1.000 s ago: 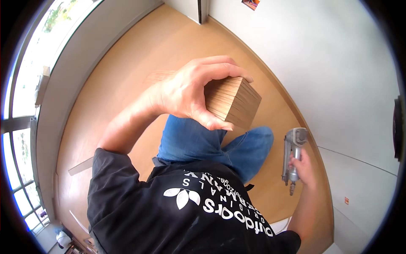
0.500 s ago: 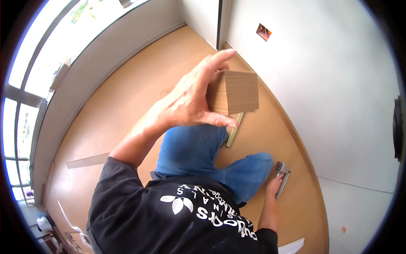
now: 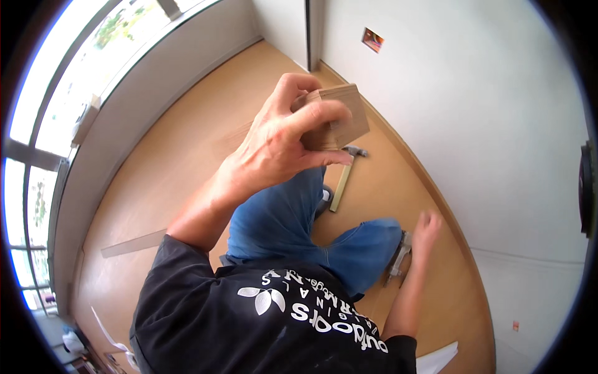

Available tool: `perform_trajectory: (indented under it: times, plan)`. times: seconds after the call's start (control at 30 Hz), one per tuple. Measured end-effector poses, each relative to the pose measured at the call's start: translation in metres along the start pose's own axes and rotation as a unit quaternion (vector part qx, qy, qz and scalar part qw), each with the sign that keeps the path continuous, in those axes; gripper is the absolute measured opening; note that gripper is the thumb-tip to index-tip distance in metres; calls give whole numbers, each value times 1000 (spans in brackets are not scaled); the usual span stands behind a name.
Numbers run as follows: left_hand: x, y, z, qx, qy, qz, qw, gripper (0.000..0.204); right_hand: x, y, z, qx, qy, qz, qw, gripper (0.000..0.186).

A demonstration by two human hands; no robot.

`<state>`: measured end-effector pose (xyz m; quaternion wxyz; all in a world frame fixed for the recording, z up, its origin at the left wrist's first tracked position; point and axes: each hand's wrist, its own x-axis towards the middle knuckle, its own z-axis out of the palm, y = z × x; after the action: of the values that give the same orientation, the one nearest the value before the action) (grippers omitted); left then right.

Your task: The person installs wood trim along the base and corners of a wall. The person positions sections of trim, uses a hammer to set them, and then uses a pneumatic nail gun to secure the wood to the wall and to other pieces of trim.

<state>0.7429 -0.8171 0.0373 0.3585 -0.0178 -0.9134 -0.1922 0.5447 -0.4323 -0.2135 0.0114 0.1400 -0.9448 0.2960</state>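
My left hand (image 3: 274,128) is closed around a wood-grain, box-shaped piece (image 3: 356,112), raised in front of me. Its flat end faces right, with my thumb below and bent fingers over the near side and top. My right hand (image 3: 428,229) is off the floor beside my right knee, its fingers smeared by motion. Close to it, a grey metal nail gun (image 3: 398,258) lies against the knee, partly hidden by my leg. Beyond my legs, a hammer (image 3: 341,184) with a pale yellowish handle lies on the floor, its metal head just below the wooden piece.
I sit on a tan floor (image 3: 168,149) beside a white wall (image 3: 473,124) with an open socket hole (image 3: 373,40). A flat strip (image 3: 134,243) lies at left. White sheet material (image 3: 437,358) is at lower right. Windows (image 3: 47,124) run along the left.
My right hand has let go of the nail gun and risen from it. My left fingers have curled over the wooden piece, which has turned and shifted slightly left, uncovering the hammer head.
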Motion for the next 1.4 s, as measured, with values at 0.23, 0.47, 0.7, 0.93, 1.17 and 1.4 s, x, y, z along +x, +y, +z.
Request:
perform_trajectory:
  times: [0.23, 0.47, 0.7, 0.93, 1.17, 1.4]
  plan:
    - [2, 25, 35, 5, 60, -52, 997, 112, -25, -289, -85, 227, 84, -412, 879, 49]
    - [-3, 26, 30, -13, 61, -41, 997, 120, -32, -294, -45, 242, 204, -428, 847, 36]
    - [-14, 22, 27, 69, 86, 19, 994, 110, -31, -301, -40, 251, 168, -427, 852, 54]
    - [-51, 41, -4, 88, -75, 126, 985, 74, -48, -281, -23, 481, -164, -267, 819, 100]
    - [-98, -2, -117, 135, -207, -82, 965, 55, -61, -294, -14, 484, -214, -318, 787, 107]
    - [-84, -23, -143, 215, -209, -46, 953, 36, -30, -380, -30, 220, 5, -585, 781, 87]
